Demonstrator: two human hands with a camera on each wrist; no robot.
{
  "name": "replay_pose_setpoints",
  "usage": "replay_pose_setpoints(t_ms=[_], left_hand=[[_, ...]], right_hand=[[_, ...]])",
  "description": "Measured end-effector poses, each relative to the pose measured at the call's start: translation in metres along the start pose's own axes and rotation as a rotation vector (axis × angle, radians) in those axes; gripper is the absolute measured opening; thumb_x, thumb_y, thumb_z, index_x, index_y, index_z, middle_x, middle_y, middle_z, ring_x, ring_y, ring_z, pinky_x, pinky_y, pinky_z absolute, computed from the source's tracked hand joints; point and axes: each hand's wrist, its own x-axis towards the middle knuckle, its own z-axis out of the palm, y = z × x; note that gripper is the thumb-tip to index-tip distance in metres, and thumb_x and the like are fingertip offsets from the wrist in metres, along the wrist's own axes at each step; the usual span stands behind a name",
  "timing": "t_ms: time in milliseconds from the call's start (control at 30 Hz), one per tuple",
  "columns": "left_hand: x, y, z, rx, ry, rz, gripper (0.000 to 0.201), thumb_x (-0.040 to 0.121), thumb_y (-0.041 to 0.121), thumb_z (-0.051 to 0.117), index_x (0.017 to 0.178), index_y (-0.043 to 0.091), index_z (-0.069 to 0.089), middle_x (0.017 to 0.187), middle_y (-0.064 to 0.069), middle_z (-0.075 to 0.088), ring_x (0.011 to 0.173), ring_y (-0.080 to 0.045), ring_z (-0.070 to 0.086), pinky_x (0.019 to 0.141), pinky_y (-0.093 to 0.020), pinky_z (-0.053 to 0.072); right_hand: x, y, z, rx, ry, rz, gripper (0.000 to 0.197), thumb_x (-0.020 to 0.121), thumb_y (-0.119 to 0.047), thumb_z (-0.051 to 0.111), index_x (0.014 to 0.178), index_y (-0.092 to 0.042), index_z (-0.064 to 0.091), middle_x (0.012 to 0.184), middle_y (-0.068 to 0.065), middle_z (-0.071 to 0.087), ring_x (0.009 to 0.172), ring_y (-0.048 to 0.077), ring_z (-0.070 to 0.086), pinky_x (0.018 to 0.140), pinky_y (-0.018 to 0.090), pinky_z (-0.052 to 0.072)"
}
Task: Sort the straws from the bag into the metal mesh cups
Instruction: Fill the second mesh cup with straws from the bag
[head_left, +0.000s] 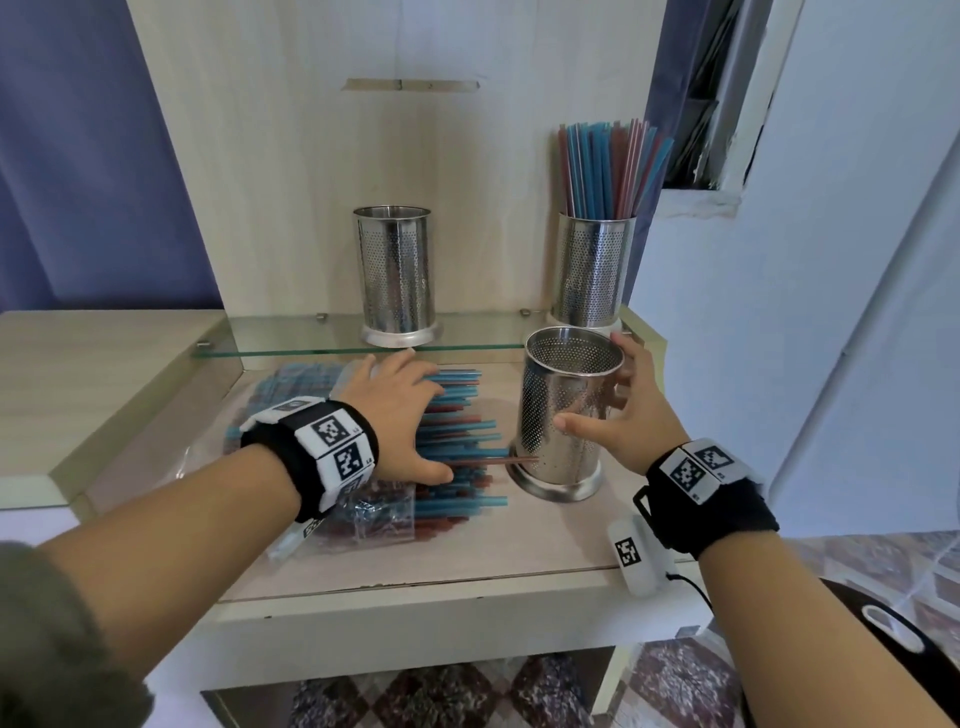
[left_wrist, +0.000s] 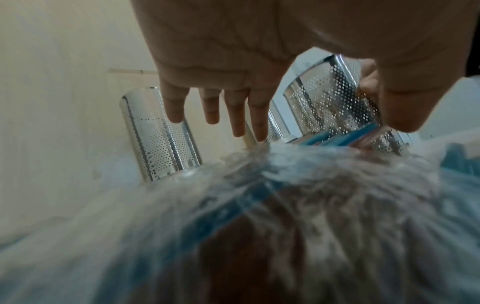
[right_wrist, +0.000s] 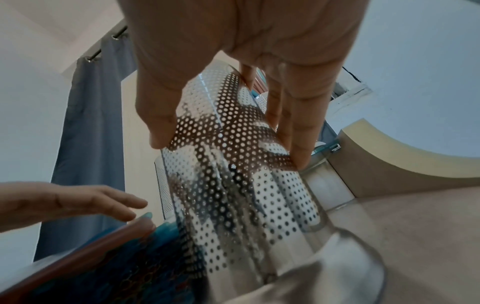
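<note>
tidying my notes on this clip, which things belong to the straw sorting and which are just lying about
Job: clear plastic bag of blue and red straws; three perforated metal cups; left hand; right hand.
Lying about: blue curtain; glass shelf.

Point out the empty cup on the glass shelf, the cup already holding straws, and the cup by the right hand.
Empty shelf cup (head_left: 396, 275), head view, perforated wall.
Filled cup (head_left: 591, 270), head view, perforated wall.
Near cup (head_left: 558, 415), head view, its side wall.
</note>
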Motion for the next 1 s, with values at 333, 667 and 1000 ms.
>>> replay_pose_setpoints(t_ms=[333, 667, 1000], left_hand=[[0.011, -0.001, 0.005, -0.037, -0.058, -0.030, 0.058, 0.079, 0.058, 0.060, 0.126, 0.023, 0.058, 0.150, 0.005, 0.033, 0.146, -0.023, 0.008, 0.116, -0.043, 0.012], [0.023, -0.001, 0.006, -0.050, -0.061, 0.071, 0.052, 0.088, 0.051, 0.056, 0.127, 0.017, 0.055, 0.140, 0.004, 0.044, 0.136, -0.022, 0.024, 0.112, -0.040, 0.025], [0.030, 0.011, -0.010, -0.200, 0.046, 0.090, 0.025, 0.090, 0.039, 0.059, 0.085, 0.019, 0.044, 0.078, 0.002, 0.052, 0.071, -0.021, 0.050, 0.064, -0.030, 0.036]], right_hand=[[0.002, 0.012, -0.001, 0.057, -0.002, -0.021, 0.104, 0.060, -0.018, 0.092, 0.134, -0.042, 0.023, 0.133, -0.001, 0.049, 0.121, 0.021, 0.052, 0.098, 0.023, 0.043], [0.004, 0.013, -0.001, 0.045, -0.001, 0.011, 0.113, 0.061, -0.017, 0.091, 0.148, -0.029, 0.019, 0.128, 0.001, 0.046, 0.116, 0.020, 0.054, 0.093, 0.025, 0.044], [0.002, 0.009, -0.004, 0.041, -0.003, 0.007, 0.117, 0.056, -0.030, 0.091, 0.149, -0.027, 0.019, 0.128, 0.000, 0.043, 0.114, 0.018, 0.049, 0.095, 0.026, 0.039]])
